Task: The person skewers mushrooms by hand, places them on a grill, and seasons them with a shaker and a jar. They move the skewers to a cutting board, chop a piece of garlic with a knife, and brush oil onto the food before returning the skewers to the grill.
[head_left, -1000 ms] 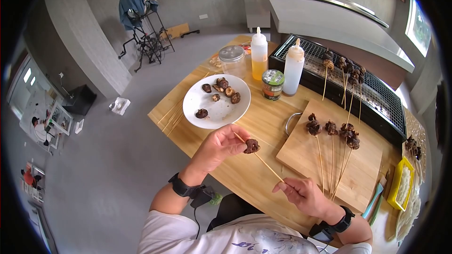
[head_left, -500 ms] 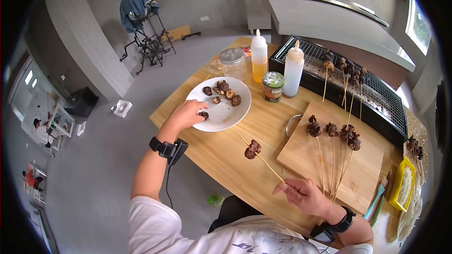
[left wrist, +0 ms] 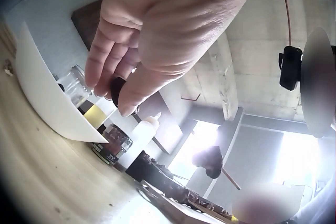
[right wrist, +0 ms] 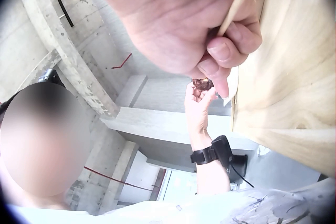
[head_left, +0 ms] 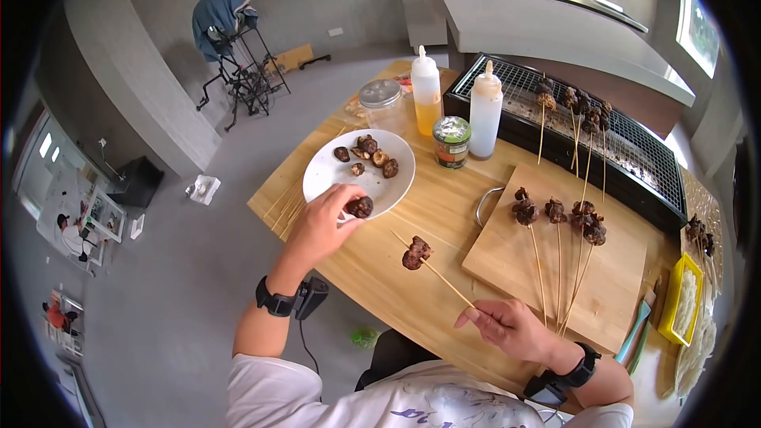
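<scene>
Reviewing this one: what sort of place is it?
Probably an indoor grilling station: a barbecue grill, two squeeze bottles, and a wooden cutting board with mushroom skewers lying on it.

Your head view: even daylight, curved edges, black corners.
You see the table (head_left: 440,200) sharply, with a bright window (head_left: 699,29) at right; glare whites out panes (left wrist: 299,155) in your left-wrist view, and blur smears a head (right wrist: 44,140) in your right-wrist view.

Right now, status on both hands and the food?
Left hand pinches dark food piece. Right hand grips loaded skewer. Skewer's tip looks unobstructed.
</scene>
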{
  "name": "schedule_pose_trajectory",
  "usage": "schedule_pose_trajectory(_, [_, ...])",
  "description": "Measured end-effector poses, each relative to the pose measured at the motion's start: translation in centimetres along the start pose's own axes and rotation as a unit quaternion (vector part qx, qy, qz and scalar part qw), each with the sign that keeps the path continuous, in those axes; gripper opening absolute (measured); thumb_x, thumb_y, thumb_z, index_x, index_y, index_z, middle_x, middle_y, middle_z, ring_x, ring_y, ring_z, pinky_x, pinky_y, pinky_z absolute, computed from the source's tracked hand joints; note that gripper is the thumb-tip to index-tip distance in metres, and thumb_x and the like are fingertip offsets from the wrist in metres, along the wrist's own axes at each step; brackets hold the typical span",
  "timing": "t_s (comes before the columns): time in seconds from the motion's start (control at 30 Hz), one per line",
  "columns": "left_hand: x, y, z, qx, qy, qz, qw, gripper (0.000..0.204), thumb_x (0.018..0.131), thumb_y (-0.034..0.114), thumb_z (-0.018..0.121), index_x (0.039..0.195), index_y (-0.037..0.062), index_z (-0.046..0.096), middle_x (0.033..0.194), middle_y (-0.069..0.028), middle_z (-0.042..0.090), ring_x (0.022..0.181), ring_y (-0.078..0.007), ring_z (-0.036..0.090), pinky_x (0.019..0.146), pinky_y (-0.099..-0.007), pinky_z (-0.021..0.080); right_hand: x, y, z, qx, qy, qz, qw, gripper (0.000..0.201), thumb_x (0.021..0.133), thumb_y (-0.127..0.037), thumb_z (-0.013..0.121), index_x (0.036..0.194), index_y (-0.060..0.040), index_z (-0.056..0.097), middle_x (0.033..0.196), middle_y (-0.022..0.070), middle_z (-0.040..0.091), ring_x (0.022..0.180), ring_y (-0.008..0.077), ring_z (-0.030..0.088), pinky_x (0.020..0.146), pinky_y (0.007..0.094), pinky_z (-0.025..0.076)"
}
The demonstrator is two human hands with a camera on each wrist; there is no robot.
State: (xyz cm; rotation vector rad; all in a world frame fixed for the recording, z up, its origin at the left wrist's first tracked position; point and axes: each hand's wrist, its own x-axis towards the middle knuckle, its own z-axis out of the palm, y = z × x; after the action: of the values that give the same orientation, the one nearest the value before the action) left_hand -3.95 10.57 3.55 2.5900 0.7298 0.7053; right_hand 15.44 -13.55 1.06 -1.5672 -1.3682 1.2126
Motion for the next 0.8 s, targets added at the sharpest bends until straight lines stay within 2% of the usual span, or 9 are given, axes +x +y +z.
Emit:
schedule_pose_trajectory(0.03, [-0.2, 0.5, 0.2, -0.05, -0.021, -0.017, 0.998, 0.034, 0.072, 0.0, 0.065, 0.102, 0.0051, 0.051, 0.097, -0.0092, 0.058, 0.081, -0.0249, 0.06, 0.071, -0.0315, 0.05, 0.0, 0.0, 0.0, 0.001, -0.001, 0.002, 1.0, 0.017, 0.091, -0.012, 0.047, 0.092, -0.0055, 0.063, 0.053, 0.0045, 0.04, 0.049, 0.013, 0.037, 0.048, 0.0273, 0.036])
schedule_pose_trajectory(0.07, [-0.4, 0.5, 0.6, -0.054, -0.019, 0.005, 0.998, 0.035, 0.073, 0.0, 0.065, 0.104, 0.0048, 0.051, 0.095, -0.0077, 0.058, 0.078, -0.0197, 0.06, 0.068, -0.028, 0.05, 0.0, 0.0, 0.0, 0.0, -0.001, 0.002, 1.0, 0.017, 0.091, -0.012, 0.047, 0.092, -0.0055, 0.063, 0.053, 0.0045, 0.04, 0.049, 0.013, 0.037, 0.048, 0.0273, 0.036])
schedule_pose_trajectory(0.17, [-0.6, 1.6, 0.6, -0.091, -0.04, 0.009, 0.995, 0.033, 0.073, 0.0, 0.064, 0.103, 0.0041, 0.051, 0.095, -0.0072, 0.057, 0.077, -0.0185, 0.06, 0.068, -0.0278, 0.05, 0.0, 0.1, 0.1, -0.006, -0.001, -0.006, 1.0, 0.016, 0.09, -0.011, 0.047, 0.092, -0.0058, 0.063, 0.053, 0.0054, 0.04, 0.049, 0.0133, 0.037, 0.048, 0.0278, 0.037])
schedule_pose_trajectory(0.3, [-1.1, 2.2, 1.1, -0.085, -0.05, -0.007, 0.995, 0.034, 0.072, 0.001, 0.067, 0.103, 0.0031, 0.055, 0.092, -0.0054, 0.061, 0.074, -0.0132, 0.06, 0.07, -0.0261, 0.049, 0.0, 0.2, 0.2, -0.024, 0.002, -0.011, 1.0, 0.015, 0.088, -0.009, 0.049, 0.091, -0.0062, 0.063, 0.054, 0.0072, 0.041, 0.048, 0.0144, 0.037, 0.048, 0.0281, 0.036])
schedule_pose_trajectory(0.47, [-1.3, 2.8, 1.0, -0.095, -0.05, -0.017, 0.994, 0.034, 0.072, 0.001, 0.067, 0.104, 0.0033, 0.055, 0.09, -0.0044, 0.061, 0.073, -0.0131, 0.059, 0.07, -0.0256, 0.048, -0.1, 0.2, 0.3, -0.032, 0.004, -0.023, 0.999, 0.014, 0.088, -0.008, 0.049, 0.091, -0.006, 0.062, 0.053, 0.008, 0.042, 0.048, 0.0157, 0.037, 0.048, 0.0289, 0.036])
schedule_pose_trajectory(0.57, [-1.5, 3.0, 1.0, -0.084, -0.045, -0.013, 0.995, 0.034, 0.072, 0.001, 0.066, 0.103, 0.0035, 0.055, 0.089, -0.0056, 0.06, 0.074, -0.0139, 0.06, 0.069, -0.0256, 0.049, 0.0, 0.2, 0.4, -0.032, 0.013, -0.034, 0.999, 0.014, 0.088, -0.008, 0.049, 0.091, -0.0061, 0.062, 0.053, 0.0083, 0.042, 0.047, 0.0161, 0.036, 0.047, 0.0299, 0.035])
schedule_pose_trajectory(0.67, [-1.6, 3.1, 1.3, -0.042, -0.036, 0.016, 0.998, 0.033, 0.072, 0.001, 0.066, 0.103, 0.0038, 0.054, 0.089, -0.0079, 0.059, 0.076, -0.0184, 0.061, 0.068, -0.028, 0.05, -0.1, 0.2, 0.4, -0.044, 0.006, -0.009, 0.999, 0.014, 0.088, -0.009, 0.049, 0.091, -0.0062, 0.062, 0.053, 0.0089, 0.043, 0.046, 0.0171, 0.036, 0.047, 0.0305, 0.035])
schedule_pose_trajectory(0.73, [-1.6, 2.9, 1.5, 0.006, -0.004, 0.073, 0.997, 0.033, 0.073, 0.001, 0.065, 0.103, 0.0039, 0.053, 0.091, -0.0101, 0.057, 0.078, -0.0234, 0.061, 0.067, -0.0316, 0.05, -0.1, 0.1, 0.4, -0.044, 0.009, -0.008, 0.999, 0.014, 0.088, -0.009, 0.049, 0.091, -0.0065, 0.063, 0.052, 0.0093, 0.043, 0.046, 0.0179, 0.036, 0.047, 0.0306, 0.035])
schedule_pose_trajectory(0.8, [-1.7, 2.9, 1.5, 0.012, -0.006, 0.072, 0.997, 0.033, 0.072, 0.001, 0.065, 0.103, 0.0037, 0.053, 0.092, -0.0105, 0.057, 0.079, -0.0246, 0.061, 0.067, -0.0322, 0.05, -0.1, 0.1, 0.4, -0.05, 0.009, -0.009, 0.999, 0.014, 0.088, -0.01, 0.049, 0.091, -0.0067, 0.063, 0.052, 0.0096, 0.043, 0.045, 0.0184, 0.037, 0.047, 0.0308, 0.035])
